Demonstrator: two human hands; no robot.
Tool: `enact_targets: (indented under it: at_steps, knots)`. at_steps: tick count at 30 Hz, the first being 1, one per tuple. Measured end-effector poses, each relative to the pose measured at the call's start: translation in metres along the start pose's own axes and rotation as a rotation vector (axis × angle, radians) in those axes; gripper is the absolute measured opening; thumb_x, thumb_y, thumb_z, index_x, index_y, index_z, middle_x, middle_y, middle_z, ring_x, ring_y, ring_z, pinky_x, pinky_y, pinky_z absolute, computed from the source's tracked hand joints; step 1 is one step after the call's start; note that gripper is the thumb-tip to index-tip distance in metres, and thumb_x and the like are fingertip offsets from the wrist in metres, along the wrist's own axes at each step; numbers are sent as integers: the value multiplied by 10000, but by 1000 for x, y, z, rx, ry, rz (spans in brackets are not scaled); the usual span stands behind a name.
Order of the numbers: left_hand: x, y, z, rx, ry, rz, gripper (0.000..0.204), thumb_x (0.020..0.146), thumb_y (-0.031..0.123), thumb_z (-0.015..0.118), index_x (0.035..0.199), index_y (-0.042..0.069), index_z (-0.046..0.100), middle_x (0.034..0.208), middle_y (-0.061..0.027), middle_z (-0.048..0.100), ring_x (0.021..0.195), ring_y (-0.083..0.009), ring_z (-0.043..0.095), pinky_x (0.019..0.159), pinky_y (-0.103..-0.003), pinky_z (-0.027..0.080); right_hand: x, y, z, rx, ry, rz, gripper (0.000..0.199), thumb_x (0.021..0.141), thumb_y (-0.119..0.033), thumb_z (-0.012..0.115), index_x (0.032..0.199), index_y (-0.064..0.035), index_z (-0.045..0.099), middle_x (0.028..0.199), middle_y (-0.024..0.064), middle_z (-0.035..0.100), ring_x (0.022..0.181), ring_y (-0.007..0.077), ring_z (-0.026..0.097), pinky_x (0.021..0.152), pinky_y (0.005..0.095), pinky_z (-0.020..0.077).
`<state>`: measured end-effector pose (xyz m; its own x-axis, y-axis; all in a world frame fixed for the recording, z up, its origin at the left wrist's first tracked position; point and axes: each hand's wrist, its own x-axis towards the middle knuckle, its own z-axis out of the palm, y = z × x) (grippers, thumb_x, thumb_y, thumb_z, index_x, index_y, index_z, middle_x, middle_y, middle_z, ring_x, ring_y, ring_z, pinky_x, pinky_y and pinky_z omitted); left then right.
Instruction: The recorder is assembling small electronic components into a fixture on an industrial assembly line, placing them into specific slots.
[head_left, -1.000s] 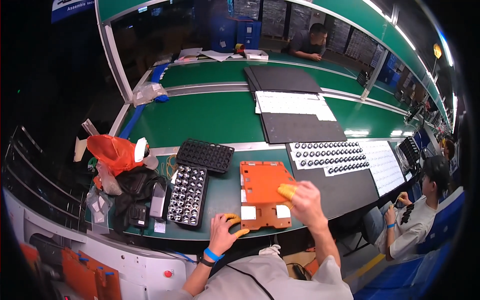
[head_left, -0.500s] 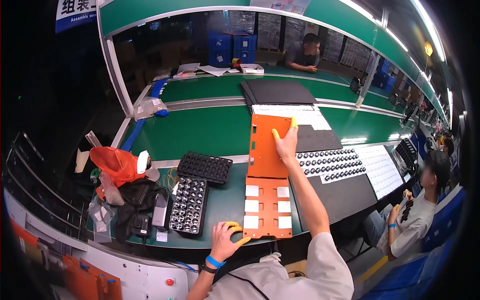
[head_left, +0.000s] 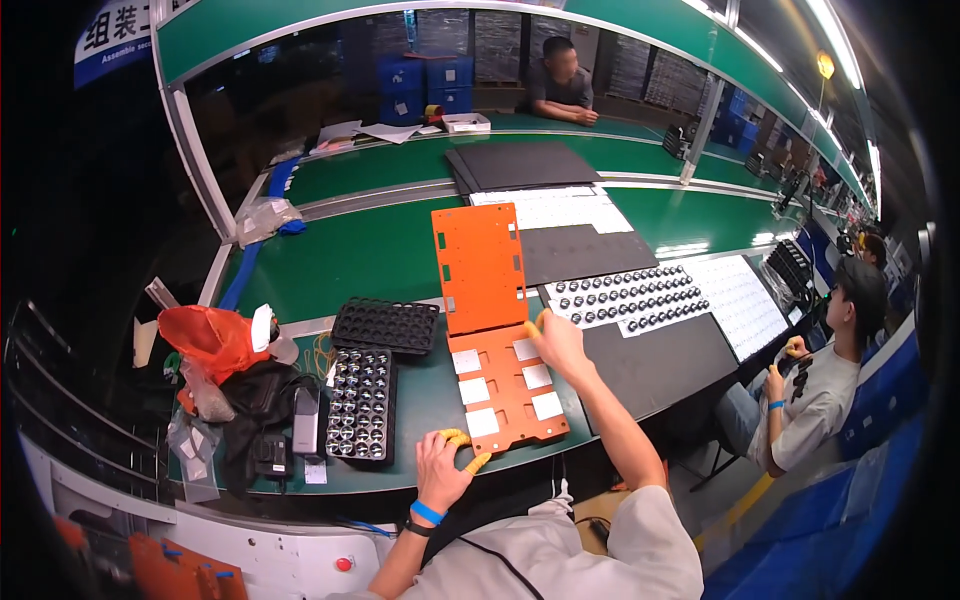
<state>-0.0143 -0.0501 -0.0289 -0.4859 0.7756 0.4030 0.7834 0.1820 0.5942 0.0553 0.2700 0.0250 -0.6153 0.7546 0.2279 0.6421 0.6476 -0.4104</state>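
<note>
An orange hinged fixture [head_left: 500, 397] lies unfolded at the bench's near edge, turned slightly askew. Its lid [head_left: 480, 270] leans back on the far side. White square pieces [head_left: 481, 422] sit in two columns on the base. My right hand [head_left: 562, 348], with yellow finger covers, has its fingertips closed at the base's far right corner by the hinge. Beside the near left corner is my left hand [head_left: 442, 470], thumb and fingers apart, the thumb close against the corner; whether it touches is unclear.
Left of the fixture stands a black tray [head_left: 361, 405] of shiny round parts, with another black tray [head_left: 385, 326] behind it. Rows of black-and-silver parts [head_left: 630, 300] stand on white sheets to the right. A seated co-worker [head_left: 815, 370] is at far right; an orange bag [head_left: 215, 340] lies left.
My right hand has come down from the lid to the base's hinge corner. The fixture has turned askew and its lid is tilted up more. The whole view has shifted.
</note>
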Motion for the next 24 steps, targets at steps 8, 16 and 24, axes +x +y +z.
enact_targets:
  at_steps: [8,16,24]
  knots:
    - [-1,-2,0,26,19,13,445,777,400,853,987,27,732,1093,-101,671,1087,-306,555,942,-432,423,-36,6,27,12,43,62,404,1028,-353,557,867,6,650,797,287,690,818,484,690,739,586,543]
    - [3,-1,-2,9,35,8,433,755,395,869,962,39,735,1062,-81,675,1061,-287,565,930,-430,432,-30,22,28,353,-58,86,245,988,-192,597,970,41,670,858,307,673,866,498,653,741,550,506]
    - [6,4,-1,18,6,-12,436,746,407,873,948,45,738,1049,-73,676,1049,-292,571,927,-431,436,-33,23,27,279,-25,73,258,1012,-186,579,966,56,658,831,309,667,851,510,646,713,546,508]
